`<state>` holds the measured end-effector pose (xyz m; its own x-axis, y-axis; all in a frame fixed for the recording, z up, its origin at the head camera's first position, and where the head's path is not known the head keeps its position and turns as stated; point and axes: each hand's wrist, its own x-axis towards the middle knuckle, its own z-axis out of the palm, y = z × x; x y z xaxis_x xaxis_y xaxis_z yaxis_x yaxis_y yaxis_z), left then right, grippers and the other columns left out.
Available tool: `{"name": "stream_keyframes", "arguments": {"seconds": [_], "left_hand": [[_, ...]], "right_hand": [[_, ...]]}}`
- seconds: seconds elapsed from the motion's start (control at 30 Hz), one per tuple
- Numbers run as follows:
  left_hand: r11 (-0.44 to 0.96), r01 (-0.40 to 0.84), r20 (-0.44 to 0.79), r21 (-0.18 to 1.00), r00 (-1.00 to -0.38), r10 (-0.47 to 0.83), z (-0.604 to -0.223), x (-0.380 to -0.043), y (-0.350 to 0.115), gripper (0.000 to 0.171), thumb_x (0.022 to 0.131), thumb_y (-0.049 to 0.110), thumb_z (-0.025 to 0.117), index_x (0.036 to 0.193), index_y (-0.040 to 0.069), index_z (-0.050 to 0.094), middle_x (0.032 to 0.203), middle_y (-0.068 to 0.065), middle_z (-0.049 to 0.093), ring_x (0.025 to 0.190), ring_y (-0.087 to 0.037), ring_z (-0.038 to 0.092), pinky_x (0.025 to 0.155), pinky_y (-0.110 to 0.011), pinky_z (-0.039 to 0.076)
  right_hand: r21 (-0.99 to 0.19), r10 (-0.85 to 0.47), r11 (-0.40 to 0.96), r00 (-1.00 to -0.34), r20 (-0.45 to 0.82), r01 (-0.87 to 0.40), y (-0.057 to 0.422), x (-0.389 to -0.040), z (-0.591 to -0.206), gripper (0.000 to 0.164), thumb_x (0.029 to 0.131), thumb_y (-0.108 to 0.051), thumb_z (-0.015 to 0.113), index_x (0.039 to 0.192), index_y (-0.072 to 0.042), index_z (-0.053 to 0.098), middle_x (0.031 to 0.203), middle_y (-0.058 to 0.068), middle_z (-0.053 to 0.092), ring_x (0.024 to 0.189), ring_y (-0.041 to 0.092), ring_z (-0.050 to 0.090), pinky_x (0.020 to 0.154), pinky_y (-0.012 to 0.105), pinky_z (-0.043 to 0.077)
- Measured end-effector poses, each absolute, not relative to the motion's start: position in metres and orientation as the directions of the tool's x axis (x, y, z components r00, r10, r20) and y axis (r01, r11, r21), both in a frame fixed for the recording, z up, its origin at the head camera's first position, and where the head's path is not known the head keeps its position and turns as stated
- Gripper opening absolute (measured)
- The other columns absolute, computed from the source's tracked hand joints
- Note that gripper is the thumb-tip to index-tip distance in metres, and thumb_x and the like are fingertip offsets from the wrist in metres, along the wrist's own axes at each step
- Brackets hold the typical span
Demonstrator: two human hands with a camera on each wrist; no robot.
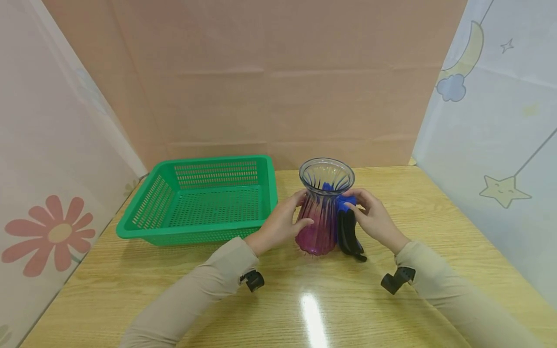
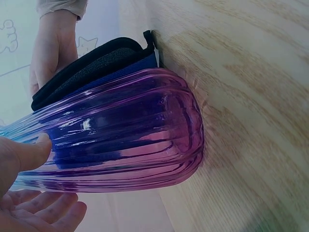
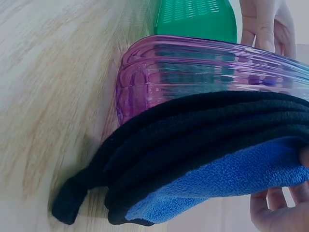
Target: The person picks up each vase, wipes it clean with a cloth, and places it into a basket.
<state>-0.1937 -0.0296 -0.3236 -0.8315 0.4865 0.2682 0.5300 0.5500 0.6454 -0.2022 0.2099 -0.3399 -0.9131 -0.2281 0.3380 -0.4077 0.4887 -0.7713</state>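
Observation:
A ribbed glass vase (image 1: pixel 316 227), clear blue at the flared rim and fading to pink-purple at the base, stands upright on the table. My left hand (image 1: pixel 283 221) holds it from the left, thumb across the front and the other fingers around the far side. Close against its right side hangs a folded blue terry cloth (image 3: pixel 241 166) with thick black edging and a loop at its lower end. The top of that cloth is pinched by my right hand (image 1: pixel 375 217). In the left wrist view, the blue of the cloth shows through the vase wall (image 2: pixel 120 125).
Left of the vase sits a green plastic basket (image 1: pixel 196 230) with slotted walls and nothing in it. The wooden table (image 1: pixel 287 299) ends at a pinkish-brown backdrop (image 1: pixel 261 106), with printed sheets (image 1: pixel 513 145) at both sides.

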Motion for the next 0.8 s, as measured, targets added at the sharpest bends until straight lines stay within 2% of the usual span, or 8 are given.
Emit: {"name": "stream_keyframes", "arguments": {"seconds": [0.43, 0.53, 0.67, 0.8], "left_hand": [[0.546, 0.529, 0.27, 0.649, -0.832, 0.486, -0.324, -0.194, -0.029, 0.069, 0.088, 0.018, 0.064, 0.144, 0.002, 0.028, 0.134, -0.016, 0.054, 0.124, -0.026, 0.052, 0.104, -0.04, 0.043], [0.537, 0.528, 0.271, 0.658, -0.832, 0.484, -0.324, -0.194, -0.029, 0.069, 0.088, 0.017, 0.065, 0.144, 0.002, 0.028, 0.135, -0.016, 0.053, 0.124, -0.027, 0.052, 0.105, -0.04, 0.043], [0.538, 0.53, 0.273, 0.656, -0.831, 0.485, -0.323, -0.193, -0.029, 0.069, 0.088, 0.017, 0.065, 0.144, 0.002, 0.028, 0.134, -0.016, 0.053, 0.123, -0.027, 0.053, 0.105, -0.04, 0.043], [0.545, 0.529, 0.268, 0.651, -0.831, 0.487, -0.323, -0.193, -0.029, 0.069, 0.088, 0.018, 0.064, 0.144, 0.002, 0.028, 0.135, -0.016, 0.053, 0.123, -0.026, 0.053, 0.105, -0.04, 0.043]], "right_hand": [[-0.749, -0.207, 0.496, -0.897, 0.39, -0.44, 0.208, -0.202, -0.329, 0.023, 0.093, -0.006, 0.054, 0.113, 0.006, 0.053, 0.111, 0.022, 0.061, 0.09, -0.011, 0.053, 0.072, 0.007, 0.046], [-0.742, -0.207, 0.488, -0.887, 0.412, -0.459, 0.208, -0.202, -0.327, 0.025, 0.093, -0.007, 0.054, 0.114, 0.006, 0.053, 0.106, -0.002, 0.064, 0.089, -0.009, 0.054, 0.072, 0.006, 0.047], [-0.741, -0.206, 0.48, -0.882, 0.424, -0.469, 0.208, -0.204, -0.325, 0.027, 0.093, -0.011, 0.055, 0.115, 0.005, 0.054, 0.099, -0.031, 0.052, 0.091, -0.006, 0.056, 0.075, 0.005, 0.047], [-0.746, -0.2, 0.483, -0.887, 0.416, -0.458, 0.206, -0.203, -0.32, 0.026, 0.093, -0.009, 0.055, 0.115, 0.005, 0.054, 0.101, -0.023, 0.055, 0.092, -0.008, 0.056, 0.076, 0.005, 0.047]]}}
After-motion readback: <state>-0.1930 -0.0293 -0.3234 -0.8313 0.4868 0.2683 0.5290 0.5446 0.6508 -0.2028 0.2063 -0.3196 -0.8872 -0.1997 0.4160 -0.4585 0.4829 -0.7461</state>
